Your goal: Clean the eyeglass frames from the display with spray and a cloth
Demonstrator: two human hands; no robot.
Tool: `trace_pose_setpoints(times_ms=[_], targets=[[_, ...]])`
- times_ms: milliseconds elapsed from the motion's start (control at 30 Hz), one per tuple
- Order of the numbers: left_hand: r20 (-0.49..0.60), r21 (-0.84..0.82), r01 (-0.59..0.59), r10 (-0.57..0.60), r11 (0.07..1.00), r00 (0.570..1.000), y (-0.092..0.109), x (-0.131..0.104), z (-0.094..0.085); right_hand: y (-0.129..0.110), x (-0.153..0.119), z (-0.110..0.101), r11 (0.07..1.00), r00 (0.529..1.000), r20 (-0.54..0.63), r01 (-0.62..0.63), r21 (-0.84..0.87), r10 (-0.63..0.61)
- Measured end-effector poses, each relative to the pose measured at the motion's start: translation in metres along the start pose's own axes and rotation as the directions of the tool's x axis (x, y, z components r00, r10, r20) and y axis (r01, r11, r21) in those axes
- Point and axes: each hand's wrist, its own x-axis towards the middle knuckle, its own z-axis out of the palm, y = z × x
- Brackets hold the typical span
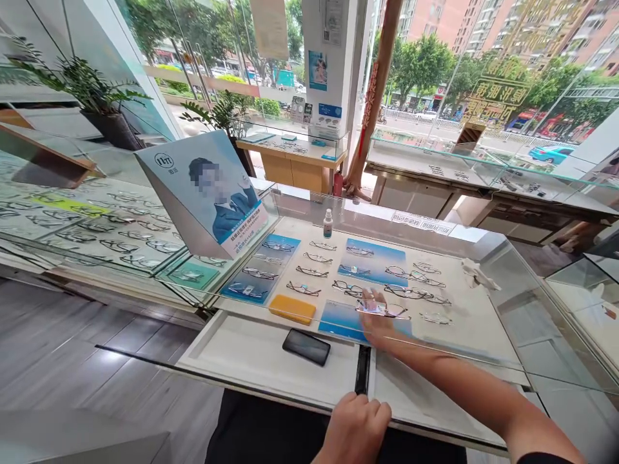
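Observation:
My right hand [376,327] reaches into the glass display case, over a blue card [336,318]. It has hold of a pair of thin-rimmed eyeglasses [397,312], whose lenses cross in front of the fingers; the exact grip is partly hidden. Just beyond the fingertips lie dark-rimmed eyeglasses [347,287], and another dark pair [406,292] is to their right. My left hand [356,426] is closed over the front edge of the pulled-out white drawer [232,348], by its black divider [362,368]. A black phone [306,347] rests in the drawer.
A yellow case [293,309], a small white bottle [327,223] and a crumpled cloth [480,274] are at the display case. A large advertising stand [203,193] rises on the left. The case's glass side [527,303] borders the right arm.

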Motion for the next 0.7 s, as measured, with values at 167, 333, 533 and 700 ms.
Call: trace_pose_setpoints(times_ms=[167, 333, 533, 700], targets=[[0.358, -0.037, 0.014, 0.0, 0.999, 0.934, 0.003, 0.003, -0.023, -0.008, -0.064, -0.024, 0.999, 0.952, 0.302, 0.042, 0.018, -0.045], [0.533, -0.071, 0.06, -0.013, 0.996, 0.846, 0.003, 0.008, -0.031, -0.019, -0.122, -0.09, 0.996, 0.819, 0.568, 0.078, 0.043, -0.089], [0.617, -0.084, 0.105, -0.031, 0.991, 0.786, 0.005, 0.017, -0.041, -0.031, -0.173, -0.191, 0.986, 0.824, 0.547, 0.079, 0.148, -0.148], [0.646, -0.073, 0.128, -0.051, 0.989, 0.762, 0.006, 0.02, -0.043, -0.008, -0.147, -0.248, 0.993, 0.963, 0.247, 0.117, -0.024, -0.107]])
